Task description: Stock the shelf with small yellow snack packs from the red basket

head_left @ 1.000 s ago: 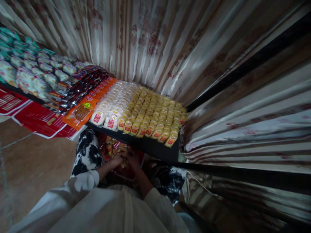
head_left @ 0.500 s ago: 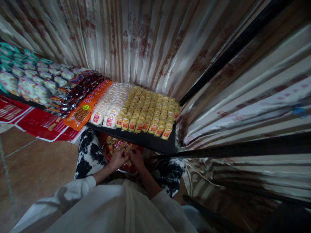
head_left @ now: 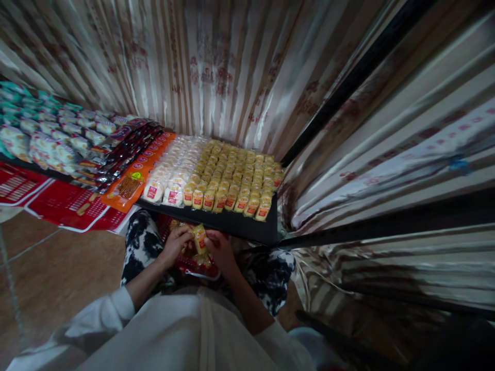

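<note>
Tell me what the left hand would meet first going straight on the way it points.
The left hand would likely meet the yellow wrapped packet by its fingertips first, though depth is unclear.

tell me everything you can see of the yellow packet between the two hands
The yellow packet is small and longer than wide, in what looks like shiny, see-through plastic film. It has a red-orange label patch, its print too small to read. It looks unopened, though blur leaves that unsure. Its long side points roughly away from the person, slightly tilted. The left hand's fingers touch its left edge and the right hand's its right, above the red basket, in front of the black shelf.
</note>
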A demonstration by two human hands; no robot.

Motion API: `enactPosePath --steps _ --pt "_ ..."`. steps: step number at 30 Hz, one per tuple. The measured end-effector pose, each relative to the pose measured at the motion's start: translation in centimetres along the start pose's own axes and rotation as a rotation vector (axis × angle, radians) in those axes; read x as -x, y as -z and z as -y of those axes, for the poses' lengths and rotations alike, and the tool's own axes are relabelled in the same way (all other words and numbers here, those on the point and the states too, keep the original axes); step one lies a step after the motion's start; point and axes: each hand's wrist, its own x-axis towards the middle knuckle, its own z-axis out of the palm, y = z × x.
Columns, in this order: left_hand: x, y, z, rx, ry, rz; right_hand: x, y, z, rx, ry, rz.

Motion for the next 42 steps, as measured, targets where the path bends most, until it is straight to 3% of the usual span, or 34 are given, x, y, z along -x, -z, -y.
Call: enactPosePath --steps 6,15,17,20,22,24,26,30,33,37,42 --pt "0.0 -1.4 -3.8 0.075 -0.007 0.081 0.7 1.4 3.2 -0.040 0.037 0.075" --pt "-3.1 -6.2 -9.3 -0.067 -0.178 0.271 -0.4 5.5 6.7 -0.004 0.155 -0.048" --pt "-4.3 -7.4 -10.6 -0.126 -0.232 0.305 -0.9 6.6 7.2 0.101 0.219 -0.160" --pt "-6.6 -9.3 -12.8 -0.166 -0.382 0.279 -1.7 8.7 7.4 0.354 0.327 -0.537" --pt "-8.4 -11.0 -14.3 -0.194 -0.499 0.222 -2.5 10.2 7.1 0.465 0.326 -0.726" --pt "-10.5 -13.1 -15.7 -0.244 -0.588 0.181 -3.4 11.4 6.6 0.498 0.270 -0.774" --pt "-12.6 -15.5 -16.6 -0.280 -0.633 0.152 -4.3 12.2 5.9 0.495 0.208 -0.742" --pt "-15.9 -20.2 -17.4 -0.378 -0.650 0.129 -5.4 12.5 4.9 0.468 0.150 -0.677" --pt "-17.5 -22.6 -17.3 -0.502 -0.663 0.145 -5.7 12.4 4.6 0.454 0.156 -0.670" --pt "-18.6 -24.2 -16.6 -0.695 -0.678 0.182 -5.9 12.6 4.2 0.463 0.210 -0.676" --pt "-19.2 -24.6 -15.2 -0.908 -0.718 0.186 -5.9 12.7 3.7 0.476 0.287 -0.688"
